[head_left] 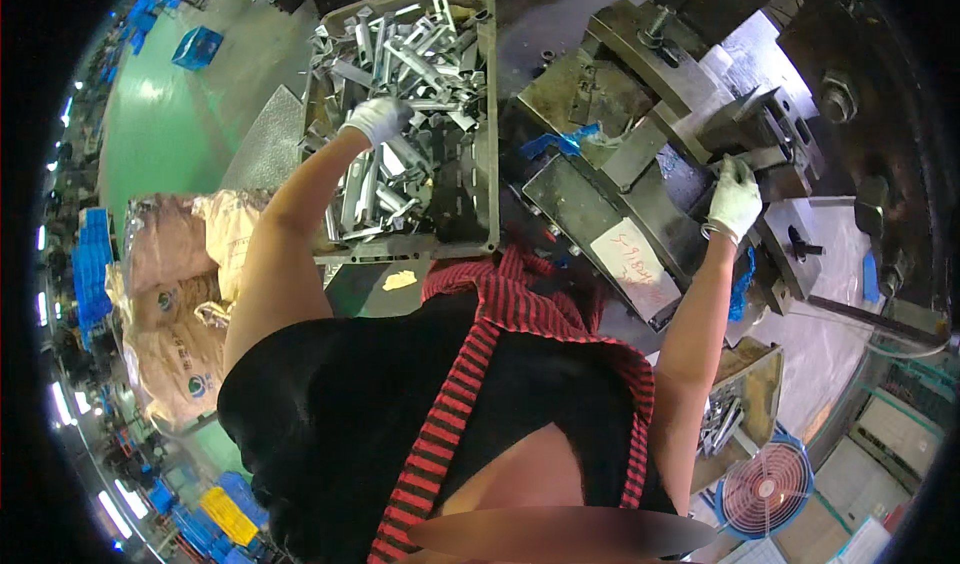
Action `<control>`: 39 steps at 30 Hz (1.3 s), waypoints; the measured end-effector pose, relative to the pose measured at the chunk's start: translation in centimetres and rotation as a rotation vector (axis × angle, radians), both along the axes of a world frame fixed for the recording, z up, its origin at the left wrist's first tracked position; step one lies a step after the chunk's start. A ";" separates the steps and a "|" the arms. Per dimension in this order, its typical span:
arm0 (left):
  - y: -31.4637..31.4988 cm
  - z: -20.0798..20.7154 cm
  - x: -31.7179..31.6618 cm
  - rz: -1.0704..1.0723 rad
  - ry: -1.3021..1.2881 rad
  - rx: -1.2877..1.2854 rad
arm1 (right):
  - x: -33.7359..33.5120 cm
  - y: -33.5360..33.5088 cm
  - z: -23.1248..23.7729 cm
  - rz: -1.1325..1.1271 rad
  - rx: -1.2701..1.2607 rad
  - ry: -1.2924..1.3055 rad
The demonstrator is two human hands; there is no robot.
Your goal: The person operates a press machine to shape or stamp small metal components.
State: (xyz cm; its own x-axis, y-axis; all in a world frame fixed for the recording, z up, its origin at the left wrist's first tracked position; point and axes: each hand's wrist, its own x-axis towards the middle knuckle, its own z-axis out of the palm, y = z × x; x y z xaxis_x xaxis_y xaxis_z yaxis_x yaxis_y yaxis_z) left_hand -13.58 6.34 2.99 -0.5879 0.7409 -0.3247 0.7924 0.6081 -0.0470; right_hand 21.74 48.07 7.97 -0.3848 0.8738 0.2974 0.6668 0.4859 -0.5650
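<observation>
My left hand (378, 121), in a white glove with dark, soiled fingertips, is over a heap of bent metal brackets (418, 62) in a large bin (487, 164). Its fingers are curled down among the parts, and what they grip, if anything, is hidden. Off to the right, my right hand (737, 202), also in a white glove, reaches into the steel die (765, 124) of a machine. Its fingers are closed at the near end of a metal bracket (766, 157) that lies against the die block.
A card with red handwriting (635, 264) lies on the machine bed beside a blue rag (562, 142). Another bin (765, 384) with metal parts and a fan (766, 487) stand at lower right. Brown sacks (175, 304) are stacked at left; a blue crate (197, 48) sits on the green floor.
</observation>
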 end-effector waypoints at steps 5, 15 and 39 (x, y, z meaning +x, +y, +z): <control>-2.3 -5.7 0.4 -0.138 0.118 -0.394 | 0.0 0.1 0.1 -0.006 -0.073 0.004; -2.8 0.1 0.4 0.194 0.066 0.238 | -0.1 0.1 -0.6 -0.045 0.051 -0.020; 28.1 9.4 22.3 -0.146 -0.850 0.766 | 4.7 -1.8 2.0 0.065 -0.464 0.342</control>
State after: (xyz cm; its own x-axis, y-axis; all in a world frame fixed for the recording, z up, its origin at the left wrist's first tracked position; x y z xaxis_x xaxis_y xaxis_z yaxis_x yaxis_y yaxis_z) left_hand 8.70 34.40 12.35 -0.2873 0.9578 -0.0106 0.4561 0.1465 0.8778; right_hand 26.47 46.28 9.93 -0.3913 0.9202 0.0056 0.3857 0.1695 -0.9069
